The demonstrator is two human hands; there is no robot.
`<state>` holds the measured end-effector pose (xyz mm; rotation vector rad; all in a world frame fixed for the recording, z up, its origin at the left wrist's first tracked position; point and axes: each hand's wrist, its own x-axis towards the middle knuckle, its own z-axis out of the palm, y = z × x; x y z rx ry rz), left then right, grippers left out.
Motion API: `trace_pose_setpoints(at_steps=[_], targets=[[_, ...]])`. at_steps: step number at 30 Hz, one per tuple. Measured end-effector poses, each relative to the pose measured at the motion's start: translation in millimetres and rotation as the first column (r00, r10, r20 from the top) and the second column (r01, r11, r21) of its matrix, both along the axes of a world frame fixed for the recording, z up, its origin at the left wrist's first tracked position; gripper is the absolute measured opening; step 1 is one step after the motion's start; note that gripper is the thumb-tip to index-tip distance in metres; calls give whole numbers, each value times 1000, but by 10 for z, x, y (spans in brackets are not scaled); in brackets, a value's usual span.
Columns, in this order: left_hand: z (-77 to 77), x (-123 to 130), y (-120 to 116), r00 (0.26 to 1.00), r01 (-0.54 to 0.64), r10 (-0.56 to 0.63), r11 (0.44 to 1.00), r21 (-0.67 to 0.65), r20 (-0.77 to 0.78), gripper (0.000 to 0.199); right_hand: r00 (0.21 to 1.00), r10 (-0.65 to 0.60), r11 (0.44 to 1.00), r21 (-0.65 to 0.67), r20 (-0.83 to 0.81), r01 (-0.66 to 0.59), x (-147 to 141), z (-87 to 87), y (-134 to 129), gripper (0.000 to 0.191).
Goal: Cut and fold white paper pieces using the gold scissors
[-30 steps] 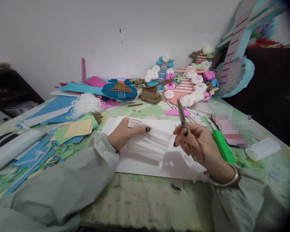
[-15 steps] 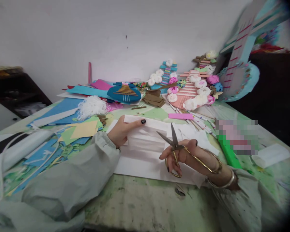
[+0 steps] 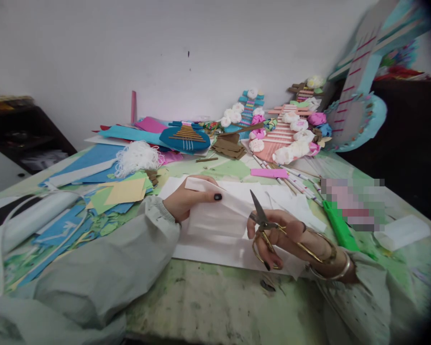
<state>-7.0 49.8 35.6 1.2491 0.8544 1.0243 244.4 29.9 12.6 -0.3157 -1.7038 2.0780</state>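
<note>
My left hand (image 3: 186,200) pinches a folded piece of thin white paper (image 3: 215,221) near its upper left corner, thumb on top. In my right hand (image 3: 292,239) is a pair of scissors (image 3: 260,213) with gold handles, its blades spread and pointing up and left. One blade lies close to the right edge of the folded paper; whether it touches cannot be made out. The right fingertips are beside that edge too. Larger white sheets (image 3: 208,252) lie flat on the table under both hands.
Paper scraps (image 3: 125,191) and a white string heap (image 3: 138,158) lie left. Behind are a blue lute-shaped craft (image 3: 184,138), brown paper pieces (image 3: 227,145) and a pink flowered craft (image 3: 280,129). A green tool (image 3: 339,225) and a white roll (image 3: 402,233) lie right.
The scissors and my right hand have shifted slightly right and down, with the blades turned. The folded paper is tilted and drawn toward the right hand; my left hand has moved slightly right.
</note>
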Motion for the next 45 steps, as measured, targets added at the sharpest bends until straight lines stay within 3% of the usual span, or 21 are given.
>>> trace_pose_setpoints(at_steps=[12, 17, 30, 45], targets=[[103, 108, -139, 965, 230, -226, 973, -17, 131, 29, 999, -34, 998, 61, 22, 32, 34, -144, 69, 55], [51, 129, -160, 976, 199, -194, 979, -42, 100, 34, 997, -64, 996, 58, 33, 62, 34, -147, 52, 49], [14, 69, -146, 974, 224, -223, 974, -25, 28, 40, 998, 24, 1000, 18, -57, -24, -29, -21, 24, 66], [139, 86, -195, 937, 313, -320, 947, -72, -138, 44, 998, 63, 998, -6, -4, -63, -9, 23, -27, 57]])
